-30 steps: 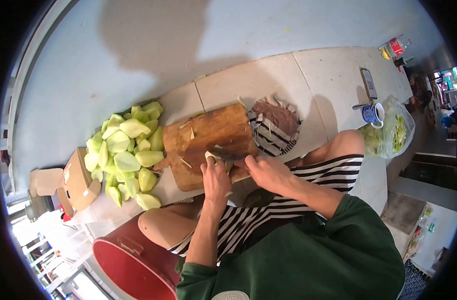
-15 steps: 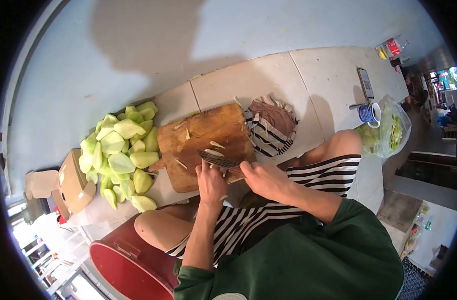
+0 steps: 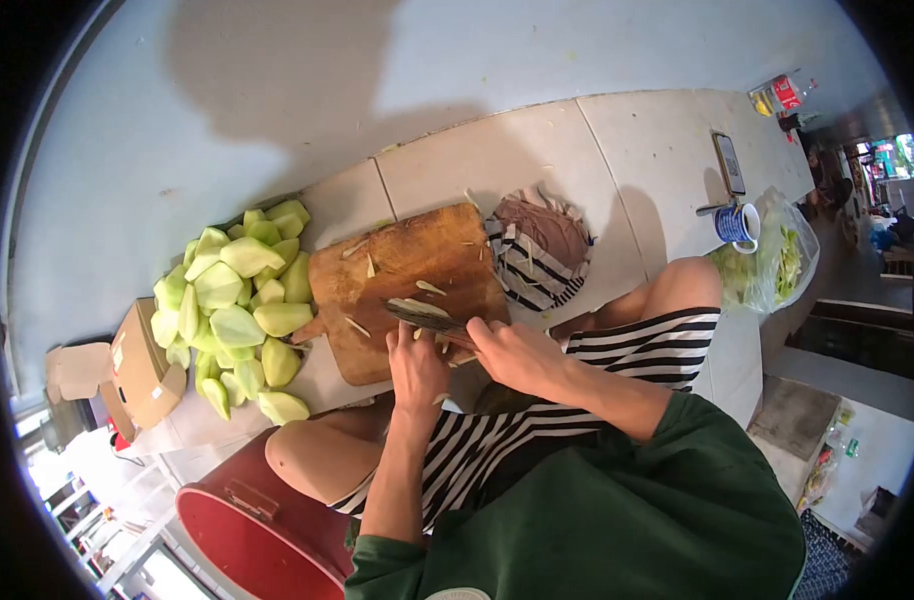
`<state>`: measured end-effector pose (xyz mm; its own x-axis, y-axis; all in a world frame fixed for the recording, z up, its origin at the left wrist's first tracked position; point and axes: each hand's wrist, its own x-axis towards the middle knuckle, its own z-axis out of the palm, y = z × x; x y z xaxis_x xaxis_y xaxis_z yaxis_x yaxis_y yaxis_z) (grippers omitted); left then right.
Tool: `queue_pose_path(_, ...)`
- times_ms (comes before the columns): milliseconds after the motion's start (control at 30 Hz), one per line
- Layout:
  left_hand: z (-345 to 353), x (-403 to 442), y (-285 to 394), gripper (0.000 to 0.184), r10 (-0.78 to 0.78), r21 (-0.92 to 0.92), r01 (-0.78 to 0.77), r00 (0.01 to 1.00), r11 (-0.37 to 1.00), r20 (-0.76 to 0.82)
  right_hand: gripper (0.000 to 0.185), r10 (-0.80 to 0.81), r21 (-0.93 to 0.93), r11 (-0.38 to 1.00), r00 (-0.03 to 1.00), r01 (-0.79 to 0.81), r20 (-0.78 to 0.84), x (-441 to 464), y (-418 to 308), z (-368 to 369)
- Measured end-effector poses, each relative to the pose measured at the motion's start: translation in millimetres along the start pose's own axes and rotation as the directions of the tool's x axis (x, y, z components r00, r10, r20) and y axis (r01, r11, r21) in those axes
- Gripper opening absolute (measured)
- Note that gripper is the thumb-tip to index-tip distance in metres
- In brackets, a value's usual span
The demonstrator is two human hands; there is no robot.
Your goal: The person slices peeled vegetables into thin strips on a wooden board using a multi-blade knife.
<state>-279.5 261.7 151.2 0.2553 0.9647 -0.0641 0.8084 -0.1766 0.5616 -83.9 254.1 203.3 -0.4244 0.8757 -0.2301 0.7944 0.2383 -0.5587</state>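
My right hand (image 3: 515, 352) is closed round the handle of a dark-bladed knife (image 3: 424, 317), whose blade points left over the wooden cutting board (image 3: 402, 260). On the board's near edge, my left hand (image 3: 417, 365) has its fingers bent against the near side of the blade; what they hold, if anything, is hidden. A pale slice (image 3: 418, 307) lies along the blade's far side, and several thin pale pieces are scattered on the board. Left of the board is a heap of peeled green fruit pieces (image 3: 237, 327).
A crumpled striped cloth (image 3: 542, 250) is right of the board. Farther right are a phone (image 3: 728, 163), a blue mug (image 3: 729, 224), a plastic bag of greens (image 3: 785, 262) and a bottle (image 3: 777, 95). A red bucket (image 3: 247, 520) and a cardboard box (image 3: 145, 365) stand left.
The knife blade has tilted and shifted slightly left, with both hands close to it. Pale slices now lie by the blade. The whole view has shifted a little.
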Motion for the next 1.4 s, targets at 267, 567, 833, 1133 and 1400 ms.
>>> queue_pose_path(267, 0, 3, 0, 0.031, -0.080, 0.012, 0.080, 0.996, 0.997, 0.031, 0.026, 0.053, -0.023, 0.998, 0.997, -0.052, 0.051, -3, -2, -6)
queue_pose_path(567, -7, -2, 5, 0.026, -0.087, 0.011, 0.087, 0.996, 0.996, 0.011, 0.026, 0.061, 0.007, 0.998, 0.996, -0.061, 0.064, -10, 11, 11)
queue_pose_path(833, 1, -3, -5, 0.024, 0.089, 0.018, -0.088, 0.994, 0.996, -0.056, 0.024, 0.030, -0.022, 0.999, 0.997, -0.029, 0.064, -6, -15, -14)
queue_pose_path(1133, -1, -2, -1, 0.027, -0.014, -0.030, 0.011, 0.997, 0.999, -0.082, 0.027, 0.003, -0.027, 1.000, 1.000, -0.002, 0.020, -7, -3, 1)
queue_pose_path(1400, 0, -5, -4, 0.026, -0.034, -0.035, 0.032, 0.997, 0.999, -0.069, 0.036, 0.022, -0.002, 1.000, 0.999, -0.022, 0.043, -3, 5, 10)
